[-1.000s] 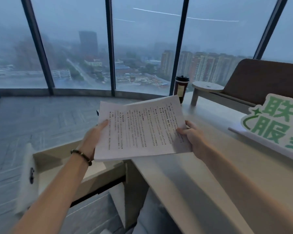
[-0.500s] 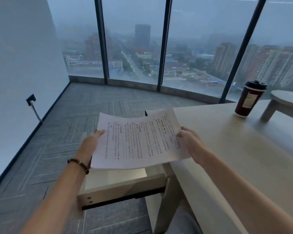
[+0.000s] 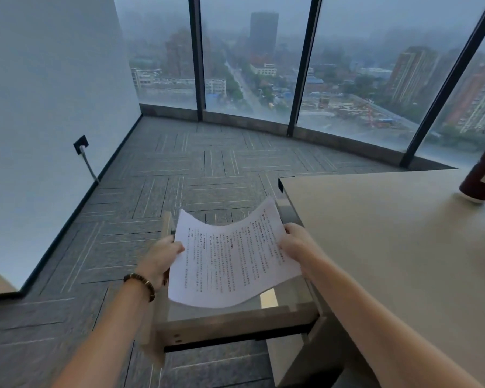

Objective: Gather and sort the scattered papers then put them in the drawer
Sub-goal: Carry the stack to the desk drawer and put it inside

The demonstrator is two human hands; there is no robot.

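**A:** What fills the view, biggest things first?

**B:** Tall windows (image 3: 252,60) over a hazy city, then grey carpet (image 3: 157,175). A pale desk (image 3: 389,233) takes the right side, with a dark cup (image 3: 482,177) at its far edge. A drawer (image 3: 235,322) stands pulled open from the desk's left side.

**A:** And the papers?

**B:** A printed stack of papers (image 3: 230,259) hangs directly above the open drawer, sagging in the middle. The left hand (image 3: 163,256), with a beaded bracelet (image 3: 140,285) at the wrist, pinches the left edge; the right hand (image 3: 294,245) grips the right edge, fingers curled round it.

**A:** How should the lowering go?

**B:** I'd judge it best to keep both edges level, square the stack with the drawer's walls, bring it down flat, and release only once it rests on the bottom, so no sheet slips out or curls against the side.
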